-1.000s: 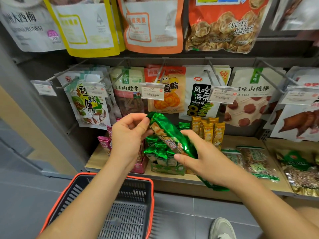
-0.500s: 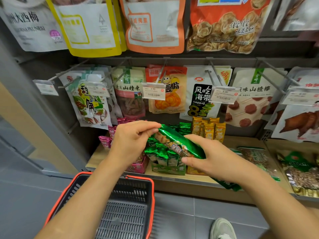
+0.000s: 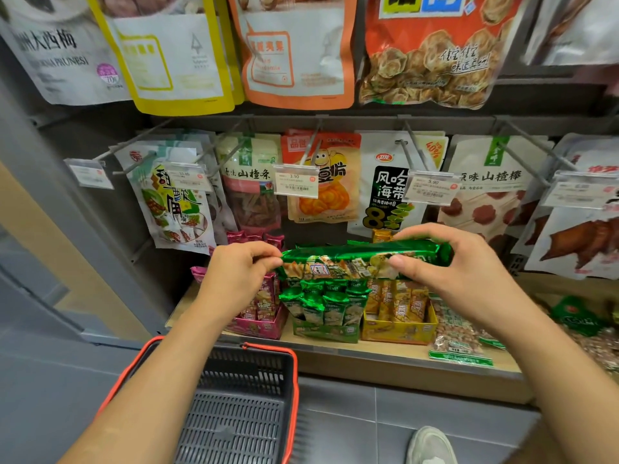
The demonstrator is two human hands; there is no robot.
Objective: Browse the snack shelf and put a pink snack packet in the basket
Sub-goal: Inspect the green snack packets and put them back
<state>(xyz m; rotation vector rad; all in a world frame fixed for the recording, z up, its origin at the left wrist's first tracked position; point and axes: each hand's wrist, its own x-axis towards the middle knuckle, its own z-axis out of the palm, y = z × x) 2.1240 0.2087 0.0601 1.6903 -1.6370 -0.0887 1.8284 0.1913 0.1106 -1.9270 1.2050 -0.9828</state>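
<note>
Snack shelf point(image 3: 385, 356) behind, green packet point(image 3: 351, 259) now level, left hand point(image 3: 234, 277) and right hand point(image 3: 455, 276) fingers point(image 3: 422, 231) around its ends.

snack packet point(image 3: 365, 259) between left hand point(image 3: 234, 279) and right hand point(image 3: 455, 272), over middle display box point(image 3: 325, 333) | left display box point(image 3: 258, 326), right display box point(image 3: 398, 329) flank it on shelf point(image 3: 378, 351) | basket point(image 3: 254, 370) below shelf

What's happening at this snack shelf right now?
A person holds a green foil snack packet level in front of the shelf, left hand pinching one end, right hand gripping the other. The pink snack packets sit in their pink box on the shelf. The red-rimmed grey plastic basket below holds no pink packet.
</note>
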